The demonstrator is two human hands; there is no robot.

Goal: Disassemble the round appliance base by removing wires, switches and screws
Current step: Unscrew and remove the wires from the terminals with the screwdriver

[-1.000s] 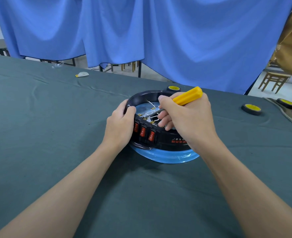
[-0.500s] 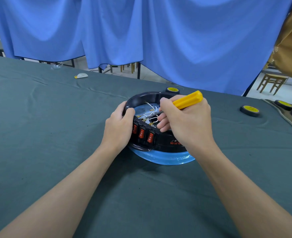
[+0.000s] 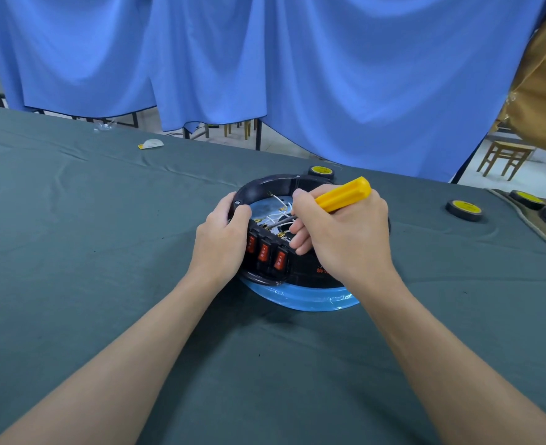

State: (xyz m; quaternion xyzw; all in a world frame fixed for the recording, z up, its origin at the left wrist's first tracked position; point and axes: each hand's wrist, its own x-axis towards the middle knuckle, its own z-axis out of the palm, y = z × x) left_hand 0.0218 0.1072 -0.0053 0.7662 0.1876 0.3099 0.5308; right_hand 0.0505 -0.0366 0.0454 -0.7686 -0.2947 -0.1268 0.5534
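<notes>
The round appliance base (image 3: 266, 184) is a black ring over a blue plate, lying on the table in front of me. Three red rocker switches (image 3: 264, 251) line its near-left wall. White wires (image 3: 276, 216) with brass terminals lie tangled inside. My left hand (image 3: 221, 240) grips the ring's left wall beside the switches. My right hand (image 3: 342, 231) is closed on a yellow-handled screwdriver (image 3: 343, 194), whose metal shaft points down-left into the wires behind the switches. The tip is hidden among the terminals.
Dark green cloth (image 3: 88, 252) covers the table. Black-and-yellow tape rolls lie behind the base (image 3: 321, 171) and at the right (image 3: 464, 209), with another (image 3: 526, 199) on a mat at the far right edge. A small white scrap (image 3: 152, 144) lies far left. Blue curtains hang behind.
The view has shifted slightly. My right hand has tilted the screwdriver a little, its shaft staying among the wires. The left hand keeps its grip on the ring.
</notes>
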